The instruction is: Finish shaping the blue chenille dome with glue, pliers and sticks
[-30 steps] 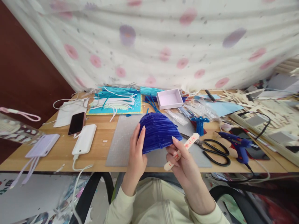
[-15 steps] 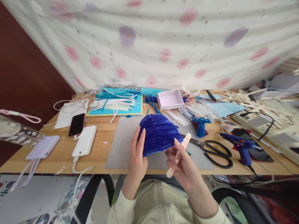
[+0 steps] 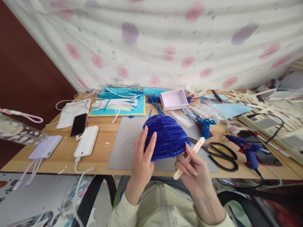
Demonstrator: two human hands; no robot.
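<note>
A dome-shaped piece of dark blue fuzzy wire (image 3: 167, 135) is held up over the grey cutting mat (image 3: 127, 145). My left hand (image 3: 142, 159) grips its left side, fingers pressed on the surface. My right hand (image 3: 191, 170) supports its lower right edge and pinches a flat wooden stick with red marks (image 3: 189, 157), which points up and right.
Black scissors (image 3: 221, 154) and a blue glue gun (image 3: 246, 151) lie right of the mat. A phone (image 3: 79, 124), a white power bank (image 3: 86, 141) and a lilac one (image 3: 46, 147) lie left. Blue and white wire strips (image 3: 118, 101) and a pink box (image 3: 174, 99) sit behind.
Both hands have shifted slightly right with the blue dome, turning it a little. The stick in my right hand has swung to a flatter angle and further right.
</note>
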